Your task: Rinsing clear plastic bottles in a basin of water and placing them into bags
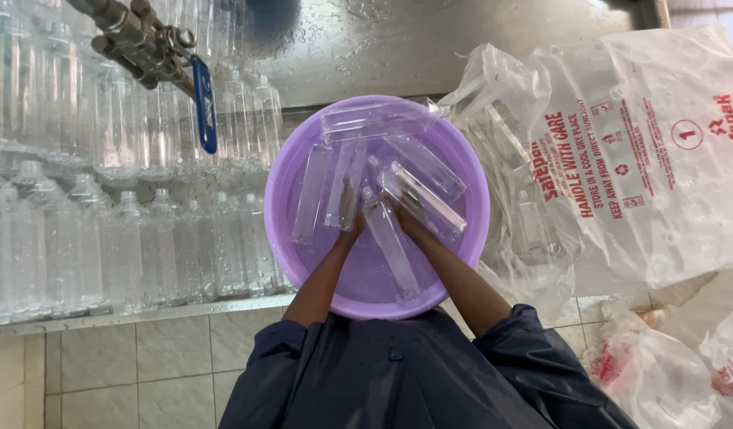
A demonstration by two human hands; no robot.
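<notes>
A purple plastic basin point(291, 171) holds water and several clear plastic bottles. My left hand point(349, 213) is in the water with its fingers around an upright-lying clear bottle point(343, 179). My right hand point(405, 218) grips another clear bottle point(422, 199) that slants toward the basin's right side. Between my hands a third clear bottle point(392, 253) floats, pointing toward me. Both forearms reach down into the basin from dark blue sleeves.
Rows of several clear bottles point(120, 238) lie on the wet steel counter at left. A metal tap with a blue lever point(204, 103) hangs above them. Large printed plastic bags point(644, 151) with more bottles lie at right. Tiled wall is below the counter.
</notes>
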